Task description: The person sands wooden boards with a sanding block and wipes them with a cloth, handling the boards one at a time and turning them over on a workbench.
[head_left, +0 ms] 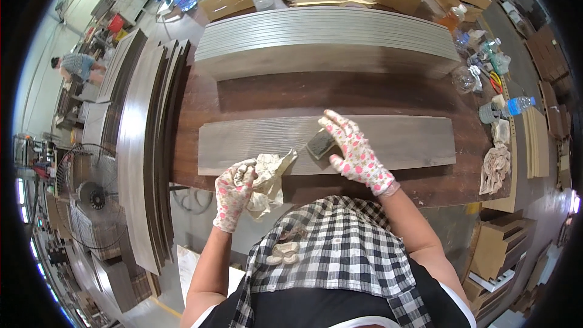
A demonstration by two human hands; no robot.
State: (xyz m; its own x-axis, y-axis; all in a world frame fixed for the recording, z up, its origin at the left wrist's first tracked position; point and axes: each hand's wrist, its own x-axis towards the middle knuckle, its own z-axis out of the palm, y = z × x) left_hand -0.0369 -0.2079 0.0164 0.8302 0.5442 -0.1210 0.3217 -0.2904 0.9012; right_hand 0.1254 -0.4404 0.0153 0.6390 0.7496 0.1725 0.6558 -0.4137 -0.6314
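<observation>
A grey wood-grain plank (395,140) lies lengthwise before me on the dark brown table (267,94). My right hand (359,157), in a white glove with pink flowers, is on the plank's middle. Its thumb and fingers reach around a dark, squarish block (320,144) resting on the plank; the block looks like a sanding block. In a matching glove, my left hand (234,191) is closed on a crumpled off-white rag (270,182). Part of the rag lies over the plank's near edge, and the rest hangs below it.
Behind the plank stands a long stack of planks (328,39). More boards (143,121) lean at the left, near a floor fan (94,195). Bottles (519,106), a pair of orange-handled scissors (496,80) and a cloth (496,169) line the right side. Another person (79,67) stands far left.
</observation>
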